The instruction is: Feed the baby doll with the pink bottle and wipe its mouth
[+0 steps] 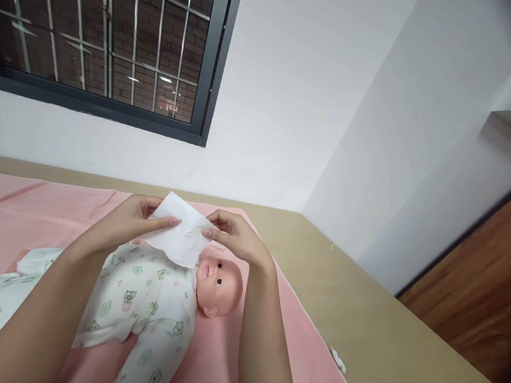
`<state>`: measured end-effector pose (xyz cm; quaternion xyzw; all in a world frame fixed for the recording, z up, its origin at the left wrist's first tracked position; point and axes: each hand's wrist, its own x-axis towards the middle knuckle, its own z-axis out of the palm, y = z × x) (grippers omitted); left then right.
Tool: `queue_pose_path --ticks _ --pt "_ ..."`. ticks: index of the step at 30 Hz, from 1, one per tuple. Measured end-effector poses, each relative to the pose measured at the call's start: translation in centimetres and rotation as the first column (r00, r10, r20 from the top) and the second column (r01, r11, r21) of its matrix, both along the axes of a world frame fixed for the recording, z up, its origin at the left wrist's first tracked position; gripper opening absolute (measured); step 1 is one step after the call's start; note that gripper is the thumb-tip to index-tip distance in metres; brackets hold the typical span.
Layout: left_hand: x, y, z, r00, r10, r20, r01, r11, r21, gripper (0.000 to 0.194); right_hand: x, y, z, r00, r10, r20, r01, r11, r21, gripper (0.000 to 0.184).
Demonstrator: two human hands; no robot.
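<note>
White sheet, quantity one: located between your two hands, in front of the doll's upper chest and neck, toward the far edge of the surface. Your left hand pinches its left side, thumb in front; your right hand pinches its right side in the same manner. Both grips are narrow. Most of your left fingers are hidden behind the sheet, and you cannot tell whether it is one layer or several, or whether its lower edge touches the doll. One doll lies face up on one pink cloth, head toward the right edge of the surface, legs toward the left. Two eyes and one ear show; your left forearm crosses the body and legs, the near arm runs out of view at the bottom, and the other arm is hard to make out. One crumpled white scrap lies at the right border of the cloth, near the near right corner of the surface; its kind is unclear. One thin white piece shows by the far right corner. One barred window is cut off at the top left.
</note>
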<state>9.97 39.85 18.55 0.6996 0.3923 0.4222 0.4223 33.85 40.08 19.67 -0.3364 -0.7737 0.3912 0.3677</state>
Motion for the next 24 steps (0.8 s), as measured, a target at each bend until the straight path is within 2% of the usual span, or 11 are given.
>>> queue_pose_path --ticks 7,10,13,15,17,20,24 --pt "0.3 0.1 0.0 0.997 -0.026 -0.067 0.029 0.999 0.045 0.028 -0.1 -0.2 0.2 0.988 -0.054 -0.147 0.064 0.996 0.066 0.018" --pt "0.4 0.0 0.1 0.994 -0.09 -0.068 0.092 0.996 0.021 0.035 0.1 -0.4 0.3 0.985 -0.063 -0.158 0.075 0.995 0.072 0.017" --pt "0.3 0.0 0.1 0.99 -0.114 -0.086 0.116 0.993 0.02 0.048 0.2 -0.6 0.5 0.994 -0.053 -0.099 0.063 0.992 0.105 0.016" --pt "0.1 0.1 0.0 0.991 -0.065 -0.121 0.073 0.996 0.058 0.059 0.3 -0.9 0.7 0.998 -0.049 -0.026 0.053 0.988 0.147 0.012" --pt "0.0 0.2 0.0 0.985 -0.024 -0.171 0.048 0.99 0.135 0.062 0.3 -1.2 0.8 0.998 -0.046 0.046 0.037 0.984 0.175 0.008" --pt "0.0 0.3 0.1 0.95 -0.051 -0.309 0.115 0.975 0.193 0.041 0.2 -1.9 1.1 0.992 -0.038 0.121 0.015 0.983 0.185 0.008" --pt "0.5 -0.1 0.5 0.896 -0.104 -0.432 0.173 0.977 0.123 0.02 0.1 -2.5 1.3 0.984 -0.043 0.172 0.008 0.98 0.198 0.009"
